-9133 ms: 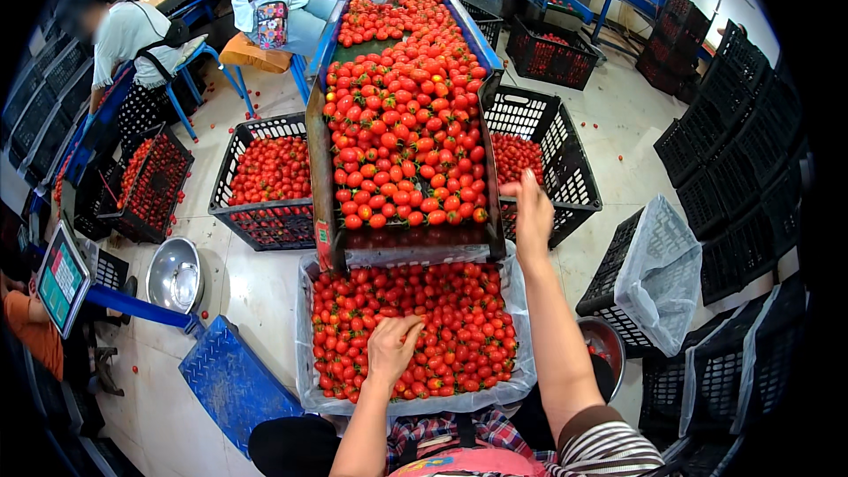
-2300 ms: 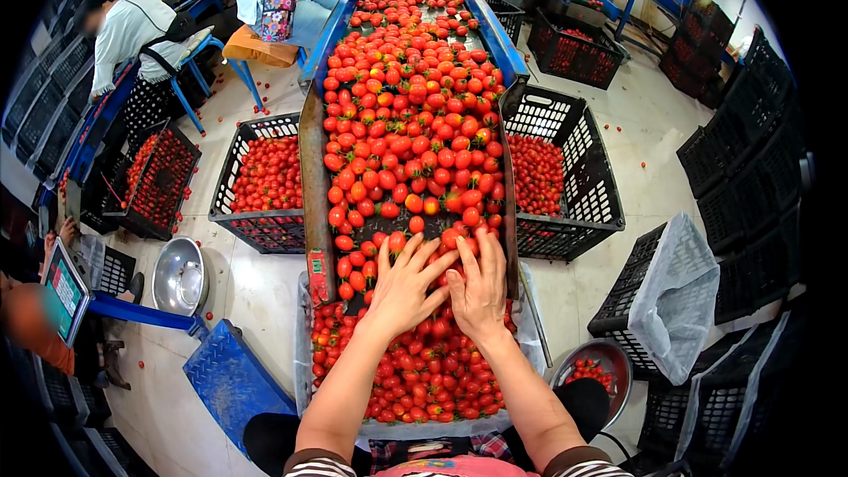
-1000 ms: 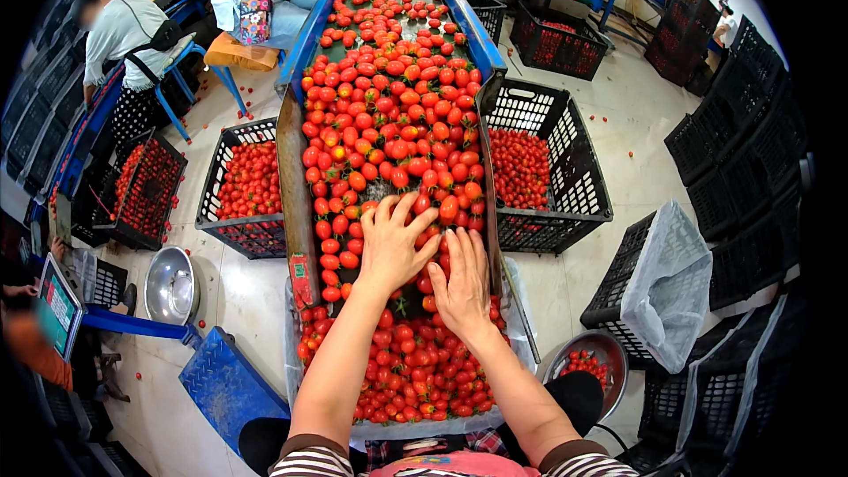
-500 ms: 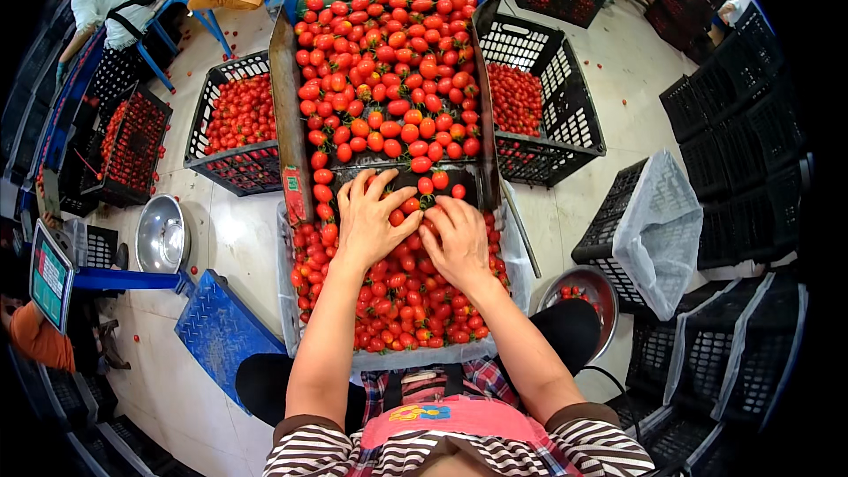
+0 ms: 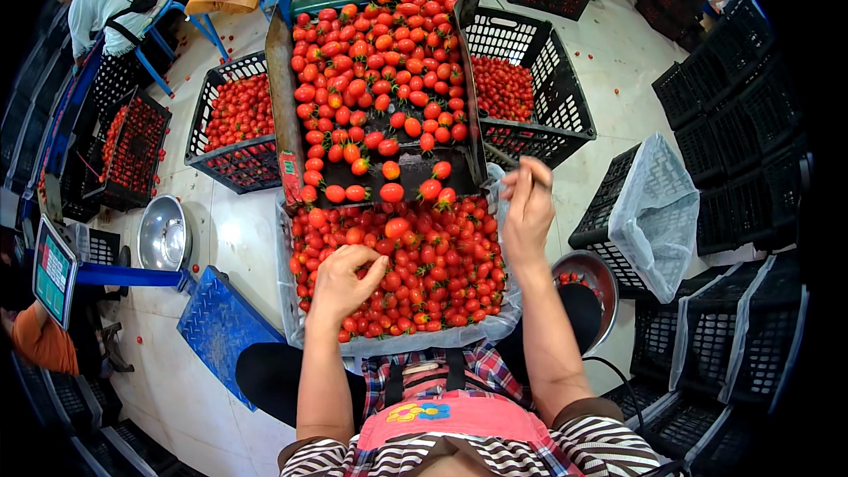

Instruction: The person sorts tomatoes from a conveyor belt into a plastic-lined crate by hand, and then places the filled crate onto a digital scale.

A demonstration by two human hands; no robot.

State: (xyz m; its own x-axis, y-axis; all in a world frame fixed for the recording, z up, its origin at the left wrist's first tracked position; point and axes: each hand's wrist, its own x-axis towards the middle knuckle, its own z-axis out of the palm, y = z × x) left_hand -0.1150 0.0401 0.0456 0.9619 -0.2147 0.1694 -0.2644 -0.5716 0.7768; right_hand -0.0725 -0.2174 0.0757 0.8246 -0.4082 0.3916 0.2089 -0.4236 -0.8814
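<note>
Cherry tomatoes (image 5: 424,278) fill a crate lined with translucent plastic (image 5: 442,340) in front of me. Over its left part is my left hand (image 5: 344,281), open, fingers loosely bent and thumb apart, with nothing visible in it. At the crate's right edge my right hand (image 5: 528,216) is raised, its fingers closed round a thin metal rod (image 5: 502,156) beside the chute. The dark sloping chute (image 5: 415,172) ends above the crate. More tomatoes (image 5: 380,62) lie spread along it, and a few sit near its lower lip.
Black crates of tomatoes flank the chute, on the left (image 5: 231,163) and right (image 5: 552,119). A steel bowl (image 5: 164,234) and a blue platform scale (image 5: 230,327) stand at left. A plastic-lined crate (image 5: 649,221) and another bowl (image 5: 605,287) are at right. A co-worker (image 5: 106,4) sits far left.
Both hands have left the chute's lower lip. My left hand moved down over the crate; my right moved right and took hold of the rod, whose angle changed. Tomatoes on the chute have shifted.
</note>
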